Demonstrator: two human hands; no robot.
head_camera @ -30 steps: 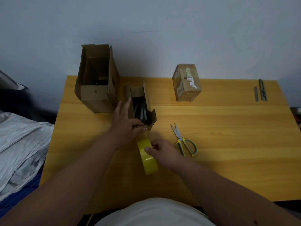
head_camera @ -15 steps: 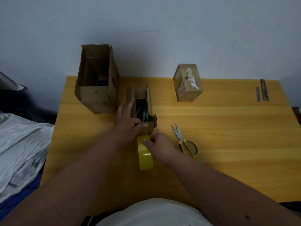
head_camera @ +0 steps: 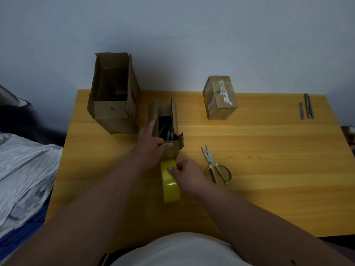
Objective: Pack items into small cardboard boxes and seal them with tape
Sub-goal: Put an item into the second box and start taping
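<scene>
Nearest edge: person's torso in a pale top, both forearms reaching forward over the yellow wooden table [head_camera: 269, 189].
Tape roll: yellow tape roll [head_camera: 170, 186] stands on edge at mid-table, its band running near to far, its far end just short of the small box.
Right hand: right hand [head_camera: 187, 172] sits on the roll's far upper side, fingers curled onto the band; whether it pinches a free tape end cannot be told.
Small open box: small open box [head_camera: 169, 129] lies just beyond the roll, long axis running away from the person, flaps up, dark slim items inside.
Left hand: left hand [head_camera: 151, 148] steadies that box, fingers straight along its left wall, thumb pressing the near flap.
Key relation: box lies straight ahead of the tape, so the strip would likely be drawn forward along the box's length; both hands are about equally near.
In the way: upright flaps look unclosed, which probably must fold first.
Right of roll: scissors [head_camera: 216, 167], near but apart.
Farther back: large open carton [head_camera: 113, 104] beside the small box; taped box [head_camera: 220, 97] well right; metal strips [head_camera: 306, 108] at the far right corner.
Off table, left: crumpled grey sheeting [head_camera: 25, 173].
</scene>
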